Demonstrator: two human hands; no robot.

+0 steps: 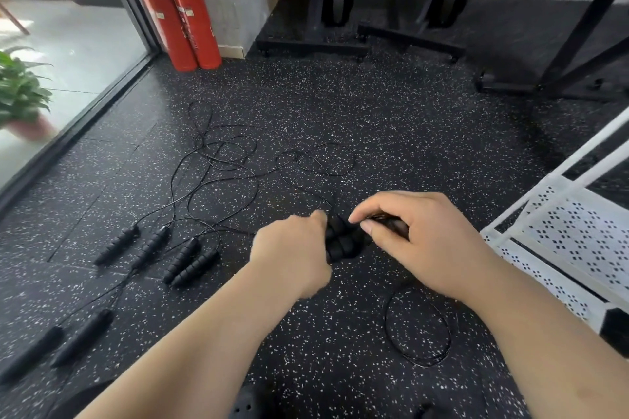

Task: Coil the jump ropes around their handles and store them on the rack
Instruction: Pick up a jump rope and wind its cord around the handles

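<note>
Jump rope handles (342, 243), foam-grip pair, sit just left of white rack (561, 235): left hand (292, 255) fingers (320, 217) clenched round them, right hand (422, 241) fingers (367, 227) pinching thin cord (425, 364). Cord prob. light, springy, slick; grip handles, keep tension.

A person's left forearm (204, 333) and right forearm (544, 343) show bare along their whole visible length, down to the bottom edge. The left hand (292, 255) and right hand (418, 238) are bare too. The right thumbnail (369, 227) is short and plain. The left hand looks slightly motion-blurred.
</note>
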